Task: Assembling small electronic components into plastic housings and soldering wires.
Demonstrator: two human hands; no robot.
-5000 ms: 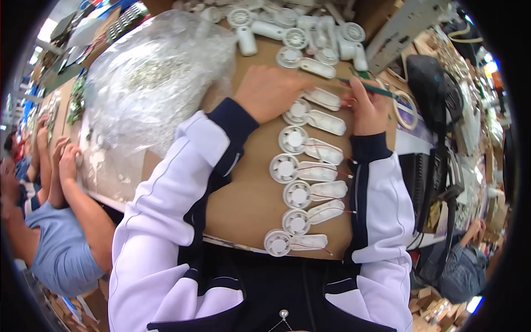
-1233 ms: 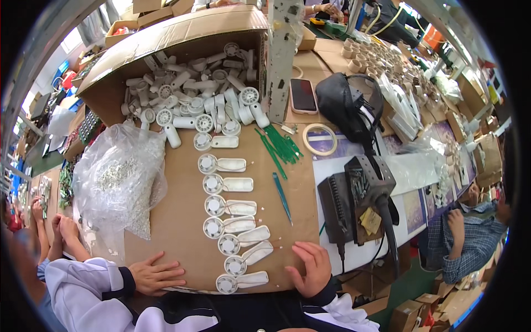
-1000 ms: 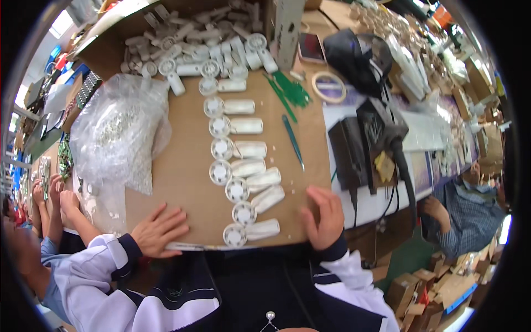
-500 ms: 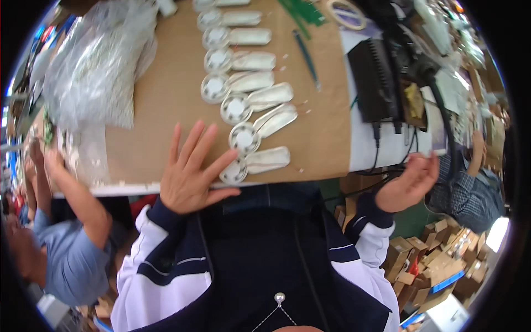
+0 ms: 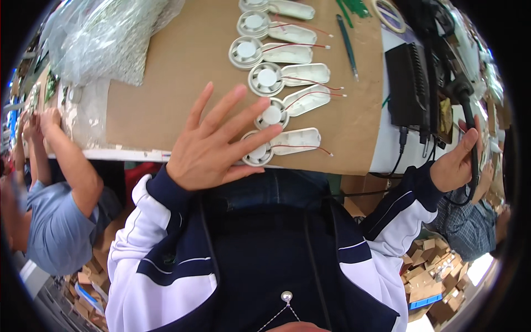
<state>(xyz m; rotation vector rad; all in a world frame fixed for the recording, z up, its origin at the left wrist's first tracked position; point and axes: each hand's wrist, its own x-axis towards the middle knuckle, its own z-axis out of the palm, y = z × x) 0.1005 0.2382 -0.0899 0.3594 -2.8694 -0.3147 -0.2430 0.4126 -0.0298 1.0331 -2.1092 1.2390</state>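
Note:
A column of white handheld-fan halves runs up the brown work surface, each with a round fan head and an open handle shell. Red wires with small white plugs trail from the handles. My left hand [image 5: 221, 138] is spread flat, palm down, its fingers over the heads of the nearest fan [image 5: 296, 142] and the second fan [image 5: 310, 100], partly hiding both. Off to the right, my right hand [image 5: 456, 163] has its thumb and fingers apart, beside a hanging black cable [image 5: 474, 177]. The cable passes between thumb and fingers; no firm grip shows.
A clear plastic bag [image 5: 105, 41] of small white parts lies at the left. On the right stand a black box-shaped device [image 5: 406, 83], a slim dark tool [image 5: 347, 47] and a tape roll [image 5: 389, 15]. Co-workers sit on both sides, and cardboard boxes [image 5: 434, 271] crowd the floor.
My right hand has moved right and up to the black cable, its fingers opening. My left hand stays spread by the nearest fans. The whole view has shifted, moving the table rightward and upward.

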